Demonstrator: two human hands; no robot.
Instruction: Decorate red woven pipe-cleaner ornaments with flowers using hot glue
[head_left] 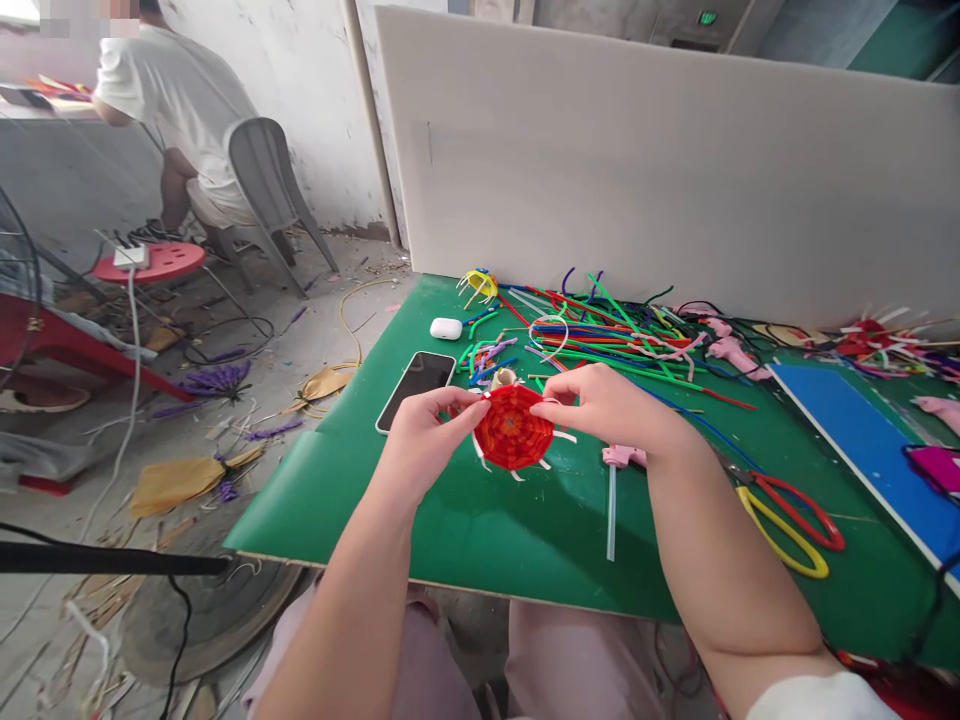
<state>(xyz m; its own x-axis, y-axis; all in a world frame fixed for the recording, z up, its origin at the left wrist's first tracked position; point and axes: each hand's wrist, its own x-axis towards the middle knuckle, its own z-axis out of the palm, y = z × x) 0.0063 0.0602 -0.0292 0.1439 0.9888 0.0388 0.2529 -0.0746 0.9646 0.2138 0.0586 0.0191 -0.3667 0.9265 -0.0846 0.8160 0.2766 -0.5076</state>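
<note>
I hold a round red woven disc (pixel 513 429) with an orange centre and white spoke ends over the green table (pixel 450 520). My left hand (pixel 424 430) pinches its left edge. My right hand (pixel 607 405) pinches its upper right edge, fingers closed on a spoke or strand. A heap of coloured pipe cleaners (pixel 600 330) lies just beyond the disc.
A black phone (pixel 416 388) and white earbud case (pixel 445 328) lie left of the disc. A pink glue gun (pixel 619 460) and red-yellow scissors (pixel 787 520) rest at right, beside a blue board (pixel 862 430). A white panel (pixel 675 150) backs the table. A person sits far left (pixel 180 110).
</note>
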